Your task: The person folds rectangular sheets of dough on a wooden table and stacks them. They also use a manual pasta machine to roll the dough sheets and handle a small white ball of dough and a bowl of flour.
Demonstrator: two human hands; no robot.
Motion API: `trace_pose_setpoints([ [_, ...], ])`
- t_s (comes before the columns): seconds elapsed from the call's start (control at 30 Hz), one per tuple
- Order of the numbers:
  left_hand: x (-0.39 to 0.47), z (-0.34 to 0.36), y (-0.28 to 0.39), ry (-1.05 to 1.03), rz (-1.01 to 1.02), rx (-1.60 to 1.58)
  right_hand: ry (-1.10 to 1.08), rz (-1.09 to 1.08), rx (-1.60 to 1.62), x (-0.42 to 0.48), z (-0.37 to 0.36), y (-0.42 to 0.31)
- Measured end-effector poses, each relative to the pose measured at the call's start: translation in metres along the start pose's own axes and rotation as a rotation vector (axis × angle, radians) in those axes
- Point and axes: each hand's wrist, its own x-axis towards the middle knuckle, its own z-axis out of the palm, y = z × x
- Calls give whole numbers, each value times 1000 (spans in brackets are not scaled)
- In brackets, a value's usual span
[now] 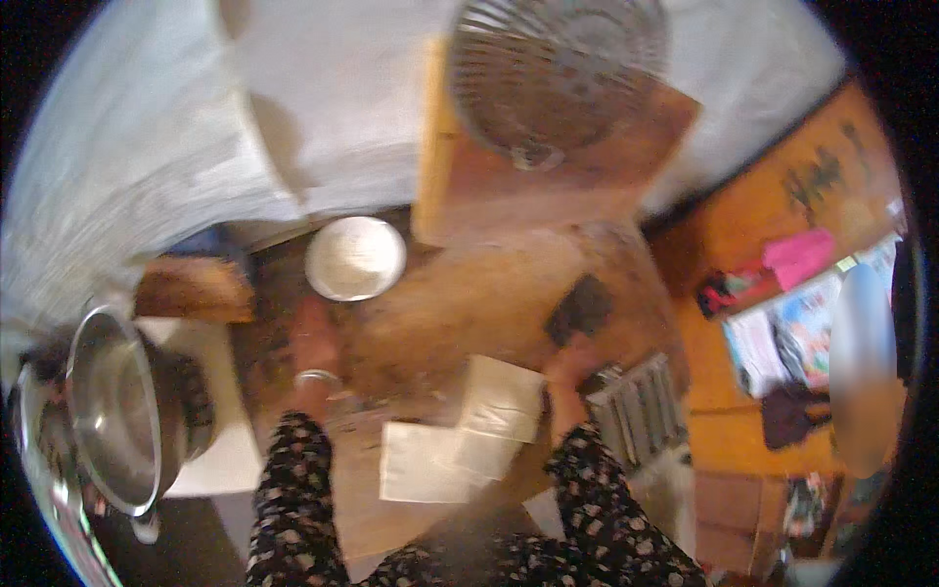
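Note:
My left hand (pixel 315 334), with a bangle at the wrist, is blurred at the near edge of a round white bowl (pixel 356 258); whether its fingers grip the bowl cannot be told. A dark, flat, roughly rectangular thing (pixel 581 311) is held in my right hand (pixel 576 359), over the brown surface. Between my forearms lie pale, square-cornered sheets (pixel 502 400), partly overlapping. Close by my right wrist sits a grey ribbed object (pixel 638 411).
A round fan with a wire guard (pixel 561 81) stands ahead by a wooden box or board (pixel 484 191). On the left is a large metal pot (pixel 114 411) near a wooden block (pixel 192 287). To the right, orange-brown furniture (pixel 763 440) bears a pink cloth (pixel 799 257) and printed papers.

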Motion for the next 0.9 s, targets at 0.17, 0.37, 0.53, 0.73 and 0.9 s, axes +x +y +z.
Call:
trace_pose_setpoints([
  [0.17,-41,-11,21,126,199,113,-2,228,94,11,-17,9],
  [0.37,-49,-18,13,123,199,108,-382,802,697,9,-41,-54],
  [0.53,-48,-8,10,135,201,112,-635,704,908,-45,-78,-105],
  [0.73,-121,-32,-4,127,250,7,-1349,485,713,-145,-106,-146],
  [0.9,-231,-55,-27,37,198,31,-1592,452,722,-211,-66,-206],
])
